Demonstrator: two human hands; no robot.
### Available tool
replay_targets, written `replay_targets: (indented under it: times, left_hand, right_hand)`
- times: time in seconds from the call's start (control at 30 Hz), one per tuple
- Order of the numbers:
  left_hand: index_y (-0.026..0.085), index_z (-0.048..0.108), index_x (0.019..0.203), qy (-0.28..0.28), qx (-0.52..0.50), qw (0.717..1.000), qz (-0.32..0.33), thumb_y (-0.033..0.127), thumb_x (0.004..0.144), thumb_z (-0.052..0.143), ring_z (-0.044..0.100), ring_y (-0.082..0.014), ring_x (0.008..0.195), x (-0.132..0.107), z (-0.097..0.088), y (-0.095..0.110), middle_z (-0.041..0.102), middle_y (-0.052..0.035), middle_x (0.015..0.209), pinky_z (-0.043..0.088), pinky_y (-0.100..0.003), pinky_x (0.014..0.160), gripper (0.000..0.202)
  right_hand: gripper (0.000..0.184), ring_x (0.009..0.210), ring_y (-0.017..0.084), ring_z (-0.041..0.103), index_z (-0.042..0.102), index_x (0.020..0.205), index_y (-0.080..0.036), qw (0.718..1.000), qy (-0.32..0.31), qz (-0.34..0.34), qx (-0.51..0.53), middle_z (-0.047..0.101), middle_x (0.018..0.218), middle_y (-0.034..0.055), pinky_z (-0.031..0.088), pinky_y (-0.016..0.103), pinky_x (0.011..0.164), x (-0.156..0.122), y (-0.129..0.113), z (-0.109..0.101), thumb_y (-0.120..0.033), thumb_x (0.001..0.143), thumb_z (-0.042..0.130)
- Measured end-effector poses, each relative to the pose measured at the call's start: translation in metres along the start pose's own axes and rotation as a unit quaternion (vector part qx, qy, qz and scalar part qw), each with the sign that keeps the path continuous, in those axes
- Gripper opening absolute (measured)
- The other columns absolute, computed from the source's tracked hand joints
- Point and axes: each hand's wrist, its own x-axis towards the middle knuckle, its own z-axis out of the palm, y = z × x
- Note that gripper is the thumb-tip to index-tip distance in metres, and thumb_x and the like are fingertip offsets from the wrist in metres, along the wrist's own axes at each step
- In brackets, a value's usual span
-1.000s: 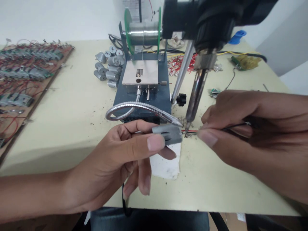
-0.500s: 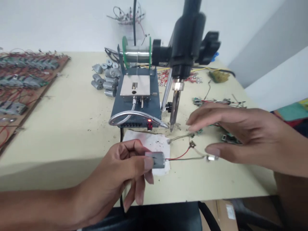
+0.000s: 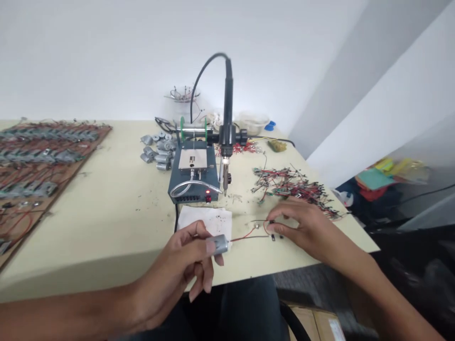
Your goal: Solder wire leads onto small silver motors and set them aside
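Note:
My left hand [image 3: 194,258] pinches a small grey cylindrical motor [image 3: 219,244] between thumb and fingers, just in front of the white paper. From the motor's right end run red and dark wires [image 3: 245,238] towards a small metal part [image 3: 256,227]. At their far end, my right hand [image 3: 298,225] has thumb and fingertips closed around a thin wire lead [image 3: 266,228]. Small black connectors [image 3: 273,237] lie below those fingertips. The exact grip point is partly hidden. Behind the motor, a soldering iron [image 3: 226,182] points down in its stand, apart from both hands.
A solder feeder [image 3: 174,187] with a solder spool [image 3: 194,130] stands behind the white paper [image 3: 185,215]. Loose motors [image 3: 163,158] are piled left of it. Tangled wire leads [image 3: 291,182] lie at right. A brown board [image 3: 76,166] bears rows of wired motors.
My right hand has gone from open above the table to closed on a wire lead. The left hand still holds the motor. The view has shifted back, showing more of the table.

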Motion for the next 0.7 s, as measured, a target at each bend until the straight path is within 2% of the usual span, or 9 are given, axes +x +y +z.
replay_targets:
  times: [0.03,0.1,0.17,0.23,0.3,0.37,0.47,0.53,0.7]
  left_hand:
    - [0.019,0.057,0.078,-0.007,0.001,1.0,0.0,0.036,0.074,0.084,0.054,-0.0057,0.04,-0.003,0.002,-0.002,0.072,-0.0005,0.071,0.037,-0.01,0.031,0.032]
    - [0.019,0.058,0.079,-0.021,0.009,1.0,-0.003,0.034,0.07,0.087,0.055,-0.0067,0.042,-0.01,0.007,-0.01,0.07,0.0003,0.07,0.037,-0.011,0.032,0.034]
    - [0.018,0.063,0.086,-0.021,0.016,1.0,-0.008,0.032,0.071,0.089,0.058,-0.0091,0.046,-0.016,0.013,-0.021,0.067,0.0015,0.064,0.04,-0.012,0.035,0.033]
    - [0.017,0.068,0.1,-0.008,0.008,1.0,-0.004,0.031,0.072,0.09,0.063,-0.0106,0.051,-0.021,0.017,-0.036,0.072,-0.0012,0.074,0.045,-0.014,0.037,0.038]
    - [0.018,0.071,0.111,-0.007,-0.006,1.0,0.007,0.034,0.073,0.092,0.069,-0.0123,0.055,-0.026,0.021,-0.056,0.076,-0.0073,0.1,0.047,-0.015,0.037,0.046]
    - [0.019,0.073,0.113,-0.027,-0.011,0.999,0.015,0.038,0.077,0.091,0.074,-0.0153,0.059,-0.031,0.024,-0.078,0.075,-0.0098,0.11,0.048,-0.016,0.037,0.045]
    - [0.02,0.075,0.109,-0.049,-0.012,0.998,0.034,0.043,0.08,0.089,0.076,-0.0183,0.061,-0.039,0.026,-0.107,0.075,-0.0062,0.093,0.049,-0.015,0.039,0.039]
    - [0.019,0.076,0.101,-0.039,-0.015,0.998,0.052,0.047,0.075,0.092,0.074,-0.0174,0.06,-0.044,0.026,-0.119,0.071,-0.0027,0.081,0.05,-0.016,0.04,0.041]
    - [0.02,0.076,0.095,0.023,-0.032,0.994,0.1,0.053,0.068,0.095,0.063,-0.0104,0.054,-0.058,0.017,-0.131,0.067,0.0006,0.072,0.047,-0.014,0.039,0.047]
  right_hand:
    - [0.002,0.087,0.024,0.067,0.078,0.09,-0.027,0.999,0.029,0.027,0.021,0.076,0.09,0.0032,0.048,0.037,0.079,-0.009,-0.002,-0.002,-0.027,0.088,0.078]
    - [0.014,0.079,0.022,0.064,0.079,0.093,-0.025,0.99,0.089,0.081,0.077,0.075,0.086,0.0031,0.048,0.034,0.071,-0.03,-0.005,0.0,-0.032,0.081,0.085]
    - [0.021,0.07,0.019,0.059,0.08,0.09,-0.023,0.969,0.147,0.125,0.151,0.071,0.077,0.0018,0.046,0.032,0.064,-0.052,-0.009,0.008,-0.036,0.076,0.089]
    - [0.027,0.065,0.017,0.057,0.076,0.08,-0.02,0.938,0.194,0.156,0.241,0.067,0.072,0.0011,0.046,0.03,0.061,-0.073,-0.018,0.025,-0.041,0.072,0.091]
    - [0.038,0.067,0.018,0.062,0.07,0.072,-0.019,0.898,0.224,0.173,0.336,0.068,0.074,0.0028,0.049,0.03,0.061,-0.09,-0.031,0.049,-0.05,0.068,0.092]
    - [0.047,0.066,0.02,0.064,0.068,0.07,-0.019,0.857,0.237,0.185,0.418,0.069,0.071,0.0031,0.051,0.031,0.061,-0.102,-0.048,0.077,-0.056,0.059,0.096]
    - [0.047,0.071,0.019,0.065,0.068,0.07,-0.021,0.801,0.254,0.194,0.506,0.068,0.073,0.0013,0.053,0.029,0.066,-0.11,-0.073,0.117,-0.053,0.055,0.098]
    - [0.045,0.07,0.018,0.063,0.068,0.067,-0.022,0.774,0.259,0.191,0.545,0.065,0.073,0.0001,0.053,0.028,0.065,-0.111,-0.085,0.135,-0.052,0.055,0.099]
    - [0.039,0.067,0.016,0.059,0.07,0.06,-0.022,0.748,0.243,0.172,0.594,0.06,0.074,-0.0002,0.052,0.026,0.062,-0.11,-0.098,0.158,-0.041,0.05,0.102]
